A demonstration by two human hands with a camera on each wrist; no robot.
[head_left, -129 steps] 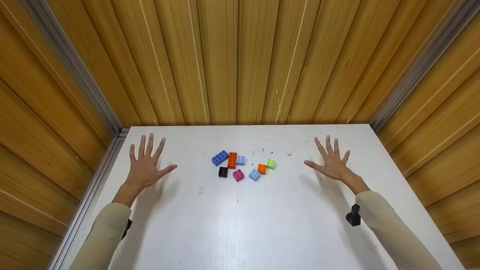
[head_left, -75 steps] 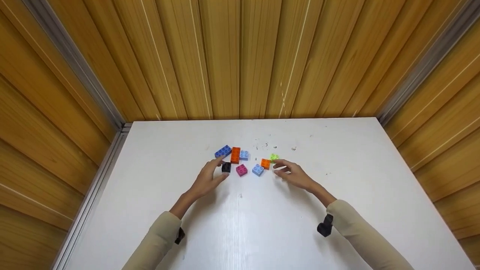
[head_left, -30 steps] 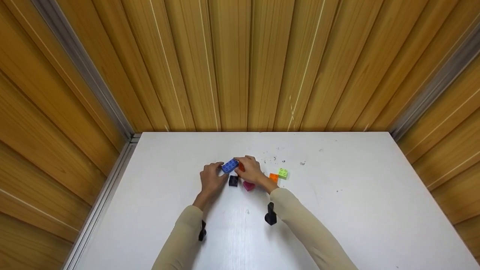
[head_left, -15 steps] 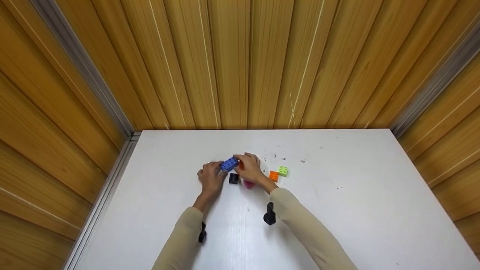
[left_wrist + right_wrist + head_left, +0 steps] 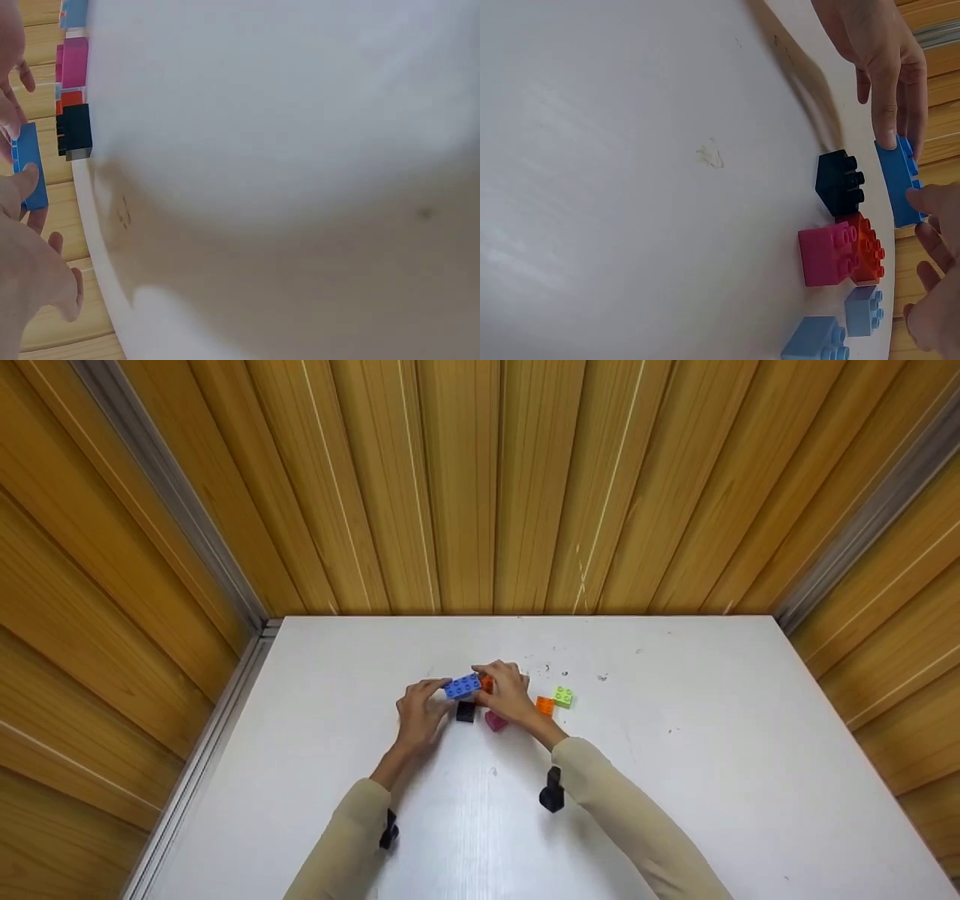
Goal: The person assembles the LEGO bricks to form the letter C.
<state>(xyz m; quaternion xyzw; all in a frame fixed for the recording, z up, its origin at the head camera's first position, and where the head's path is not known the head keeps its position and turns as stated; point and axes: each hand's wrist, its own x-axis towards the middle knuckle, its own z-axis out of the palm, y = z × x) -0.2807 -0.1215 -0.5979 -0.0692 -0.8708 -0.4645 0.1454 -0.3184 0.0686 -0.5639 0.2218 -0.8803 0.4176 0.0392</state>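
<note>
Both hands hold a blue toy building brick (image 5: 462,686) with two rows of studs, raised above the white table. My left hand (image 5: 418,716) pinches its left end between thumb and fingers. At the other end, my right hand (image 5: 510,694) grips it, thumb on the near side in the right wrist view. Below the brick sits a black brick (image 5: 838,182). A red-orange brick (image 5: 864,251) lies behind a magenta brick (image 5: 826,255). Two light blue bricks (image 5: 864,311) stand close by in the right wrist view; in the head view my right hand hides them.
To the right of my right hand lie a small orange brick (image 5: 544,706) and a lime green brick (image 5: 562,697). The white table (image 5: 480,810) ends at a wood-patterned wall (image 5: 480,495) behind, with more panels at both sides. Dark marks dot the tabletop.
From spread wide at the sides, both hands have come together at the bricks and taken hold of the blue brick, now lifted. Over the last half second it has turned slightly.
</note>
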